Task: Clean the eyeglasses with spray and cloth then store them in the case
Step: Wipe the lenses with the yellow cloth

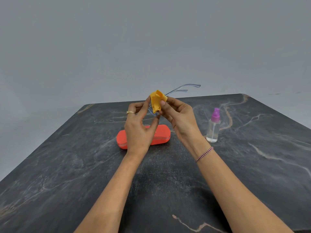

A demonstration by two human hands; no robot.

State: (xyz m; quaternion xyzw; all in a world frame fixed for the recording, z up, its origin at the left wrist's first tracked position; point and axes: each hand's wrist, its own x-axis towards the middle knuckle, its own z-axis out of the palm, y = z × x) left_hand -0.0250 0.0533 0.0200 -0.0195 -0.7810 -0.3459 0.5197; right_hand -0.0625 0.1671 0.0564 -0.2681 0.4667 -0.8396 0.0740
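Clear-framed eyeglasses (pixel 182 89) are held up above the table, their temple arms pointing away to the right. My left hand (pixel 138 126) grips the frame at its left side. My right hand (pixel 178 118) pinches a crumpled yellow cloth (pixel 157 101) over one lens, which the cloth hides. Below my hands an orange glasses case (pixel 162 134) lies closed on the dark marble table (pixel 67 165), partly hidden by my left hand. A clear spray bottle (pixel 213 126) with a purple nozzle stands upright to the right of my right wrist.
The table's far edge (pixel 202 96) runs just behind my hands, with a plain grey wall (pixel 151 39) beyond. Its left edge slants toward the near left corner.
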